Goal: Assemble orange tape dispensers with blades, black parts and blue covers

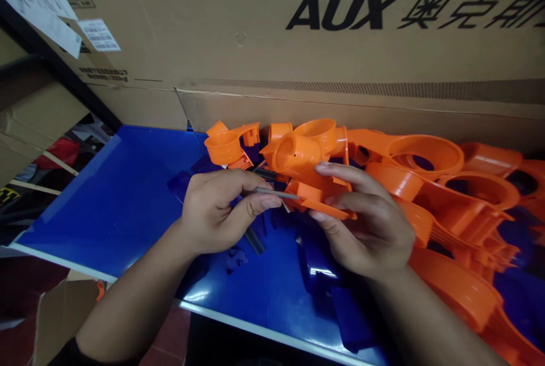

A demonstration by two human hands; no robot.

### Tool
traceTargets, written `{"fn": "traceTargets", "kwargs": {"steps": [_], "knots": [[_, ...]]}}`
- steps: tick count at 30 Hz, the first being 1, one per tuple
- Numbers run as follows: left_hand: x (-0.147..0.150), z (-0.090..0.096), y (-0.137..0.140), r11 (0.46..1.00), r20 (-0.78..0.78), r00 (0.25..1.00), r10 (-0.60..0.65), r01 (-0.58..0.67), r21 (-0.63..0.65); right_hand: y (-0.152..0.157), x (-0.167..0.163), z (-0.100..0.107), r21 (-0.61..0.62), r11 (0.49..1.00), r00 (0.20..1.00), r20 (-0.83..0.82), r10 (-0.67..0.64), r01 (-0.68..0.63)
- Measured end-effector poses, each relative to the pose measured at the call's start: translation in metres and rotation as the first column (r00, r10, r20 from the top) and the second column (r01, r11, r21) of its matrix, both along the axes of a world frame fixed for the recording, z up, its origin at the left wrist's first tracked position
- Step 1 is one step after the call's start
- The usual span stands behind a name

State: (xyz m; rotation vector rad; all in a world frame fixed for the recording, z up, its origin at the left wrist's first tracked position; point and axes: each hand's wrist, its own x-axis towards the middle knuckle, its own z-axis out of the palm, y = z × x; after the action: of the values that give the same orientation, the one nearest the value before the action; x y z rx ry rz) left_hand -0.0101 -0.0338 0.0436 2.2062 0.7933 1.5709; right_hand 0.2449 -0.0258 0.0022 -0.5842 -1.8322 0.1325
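Note:
Between thumb and forefinger, my left hand (225, 207) pinches a thin grey toothed strip (279, 193). Its far end meets the edge of an orange plastic part (313, 193); whether it goes inside, I cannot tell. That part has a round cup at the back and a boxy end towards me. My right hand (366, 224) is closed round it from the right, thumb below and fingers above. Below the hands lie a black strip (254, 240), a small dark blue piece (236, 259) and larger glossy dark blue pieces (319, 264).
Many orange plastic parts with round rings (426, 153) are heaped across the right of the blue tabletop (97, 201). Another orange part (225, 147) stands at the back left. A large cardboard box (213, 31) walls off the back. An open carton (63, 309) sits below the table's left front edge.

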Motion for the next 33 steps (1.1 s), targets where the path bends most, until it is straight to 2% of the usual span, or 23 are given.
{"fn": "traceTargets", "kwargs": {"steps": [8,12,17,26,33], "knots": [[0.002,0.001,0.000,0.999,-0.008,1.000,0.025,-0.025,0.020,0.000,0.001,0.003,0.076,0.997,0.995,0.097,-0.011,0.004],[-0.001,0.000,-0.001,0.998,-0.001,1.000,0.030,-0.030,-0.056,0.000,0.002,0.002,0.149,0.989,0.986,0.161,-0.046,0.022],[-0.002,-0.002,0.001,0.981,0.045,0.999,-0.014,0.022,-0.194,-0.001,0.000,0.001,0.192,0.980,0.976,0.201,-0.084,0.045],[-0.001,-0.008,0.000,0.912,0.241,0.970,-0.046,0.139,-0.385,-0.005,-0.002,0.004,0.136,0.989,0.974,0.212,-0.084,0.056],[0.004,-0.009,-0.001,0.883,0.309,0.951,0.022,0.126,-0.452,-0.005,-0.002,0.006,0.115,0.992,0.973,0.218,-0.072,0.048]]}}
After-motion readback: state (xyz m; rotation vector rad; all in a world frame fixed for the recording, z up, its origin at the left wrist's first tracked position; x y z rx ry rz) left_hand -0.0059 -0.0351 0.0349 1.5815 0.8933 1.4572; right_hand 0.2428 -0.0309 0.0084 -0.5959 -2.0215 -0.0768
